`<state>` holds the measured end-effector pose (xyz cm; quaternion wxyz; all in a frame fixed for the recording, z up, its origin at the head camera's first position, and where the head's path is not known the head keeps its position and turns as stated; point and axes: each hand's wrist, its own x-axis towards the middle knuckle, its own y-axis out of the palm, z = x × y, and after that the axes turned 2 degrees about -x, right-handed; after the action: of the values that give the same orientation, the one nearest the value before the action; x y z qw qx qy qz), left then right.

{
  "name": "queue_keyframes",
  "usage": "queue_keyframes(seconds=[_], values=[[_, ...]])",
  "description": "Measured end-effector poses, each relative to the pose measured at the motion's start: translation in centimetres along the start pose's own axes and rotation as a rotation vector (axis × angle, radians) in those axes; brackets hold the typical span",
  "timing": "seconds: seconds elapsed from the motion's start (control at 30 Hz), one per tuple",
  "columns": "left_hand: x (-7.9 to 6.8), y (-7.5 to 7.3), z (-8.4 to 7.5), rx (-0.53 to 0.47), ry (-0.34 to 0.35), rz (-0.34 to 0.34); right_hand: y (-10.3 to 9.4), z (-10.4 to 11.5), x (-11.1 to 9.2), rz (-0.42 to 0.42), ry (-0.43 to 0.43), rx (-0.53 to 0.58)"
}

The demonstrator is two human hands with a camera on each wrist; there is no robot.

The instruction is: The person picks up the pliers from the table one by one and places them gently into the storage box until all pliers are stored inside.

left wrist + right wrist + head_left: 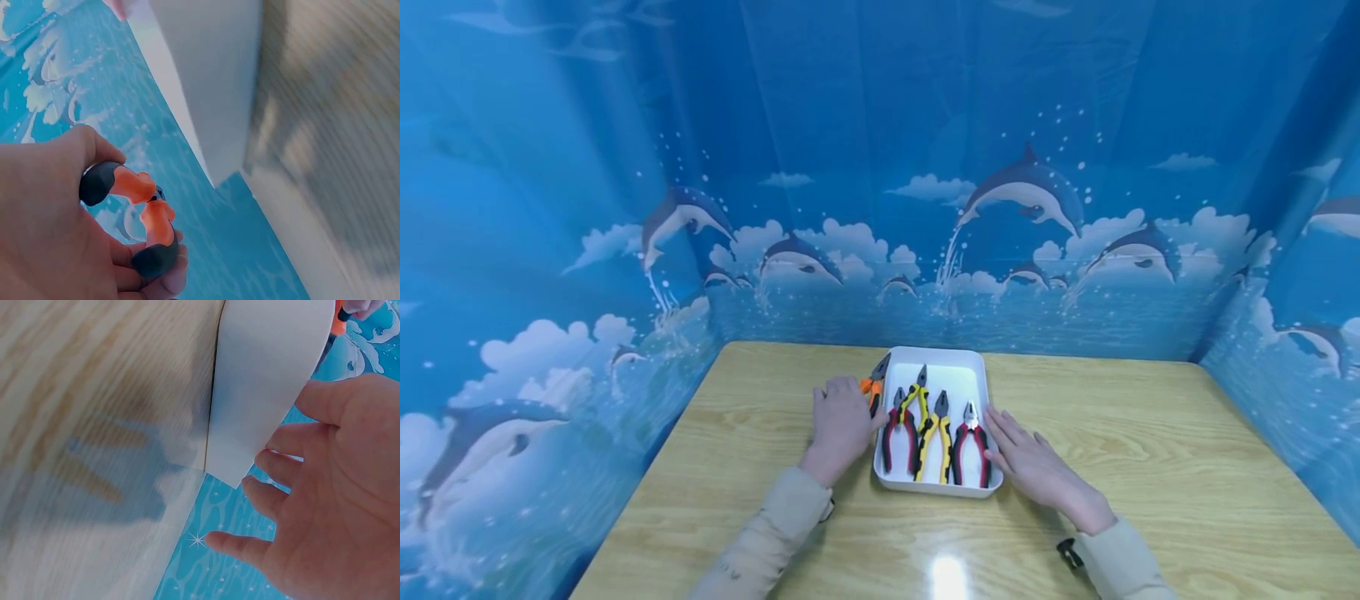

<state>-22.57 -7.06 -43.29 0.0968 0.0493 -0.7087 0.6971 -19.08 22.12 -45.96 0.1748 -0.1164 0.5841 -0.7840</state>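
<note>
My left hand (841, 425) grips orange-and-black pliers (156, 226) by the handles, at the left side of a white tray (957, 379). Their dark jaws point up and away, overlapping the tray's left rim in the head view. My right hand (1033, 460) rests with fingers extended along the tray's right wall (262, 381). Inside lie red-and-black pliers (898, 433) on the left, yellow-and-black long-nose pliers (921, 393) farther back, yellow-and-black pliers (934, 437) in the middle and a second red-and-black pair (972, 442) at the right.
The tray stands on a light wood-grain table (1150, 442). Behind the table and along both sides hangs a blue curtain (880, 167) printed with dolphins and clouds. A bright light reflection shows on the tabletop near its front.
</note>
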Motion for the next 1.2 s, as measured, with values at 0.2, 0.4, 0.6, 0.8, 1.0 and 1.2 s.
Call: queue_keyframes(seconds=[0.2, 0.4, 0.6, 0.8, 1.0, 1.2], values=[[0.3, -0.8, -2.9, 0.034, 0.029, 0.04, 0.0, 0.0, 0.0, 0.0, 0.0, 0.001], [0.5, -0.4, -5.7, 0.06, 0.072, 0.042, -0.1, 0.0, 0.0, -0.002, -0.007, 0.014], [0.6, 0.2, -8.0, 0.073, 0.106, 0.045, -0.1, 0.0, 0.0, 0.001, -0.006, 0.016], [0.9, 1.0, -9.9, 0.072, 0.086, 0.094, -0.1, -0.1, -0.1, 0.004, -0.004, 0.017], [1.0, 1.9, -11.2, 0.145, 0.093, 0.121, -0.2, 0.0, -0.2, 0.001, -0.016, 0.016], [1.0, 2.5, -11.9, 0.148, 0.102, 0.138, -0.3, 0.0, -0.3, -0.006, -0.02, 0.01]])
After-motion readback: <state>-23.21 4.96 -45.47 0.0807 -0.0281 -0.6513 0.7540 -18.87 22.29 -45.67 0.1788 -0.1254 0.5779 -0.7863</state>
